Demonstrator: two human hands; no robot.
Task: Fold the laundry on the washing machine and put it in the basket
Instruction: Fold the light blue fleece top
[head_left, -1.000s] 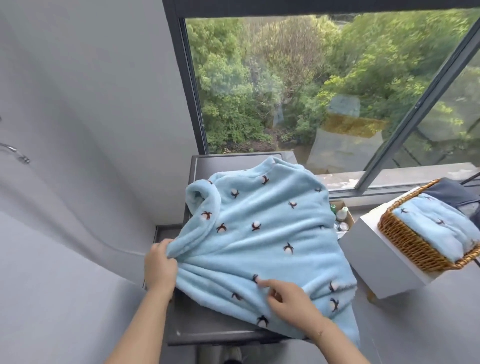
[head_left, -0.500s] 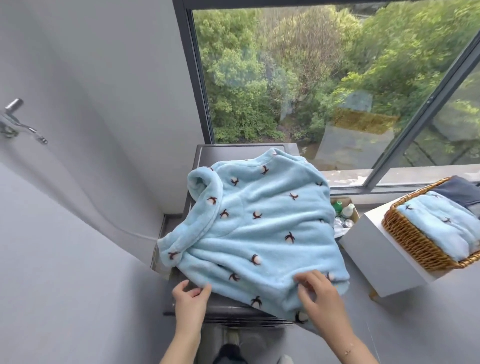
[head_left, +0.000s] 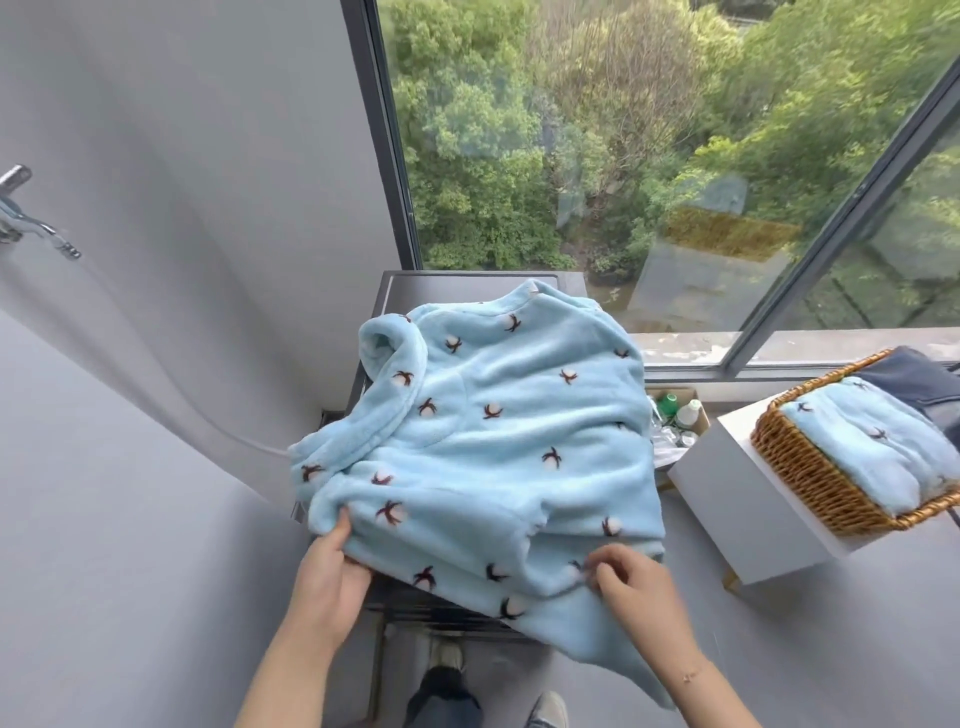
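While left hand (head_left: 332, 566) pinches fleece garment (head_left: 498, 441), right fingers (head_left: 605, 564) seemingly grip hem

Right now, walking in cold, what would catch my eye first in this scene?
A fluffy light-blue garment with small dark motifs sprawls over the washing machine by the big window. The left hand grips its near edge and the right hand pinches its hem. To the right, a wicker basket holds a matching folded blue piece.

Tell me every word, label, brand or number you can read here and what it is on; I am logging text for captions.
None can be read.
Small bottles in the box by the window: any labels too small and blurred.
Blue fleece garment: only a printed motif, no writing.
Wicker basket: no tag visible.
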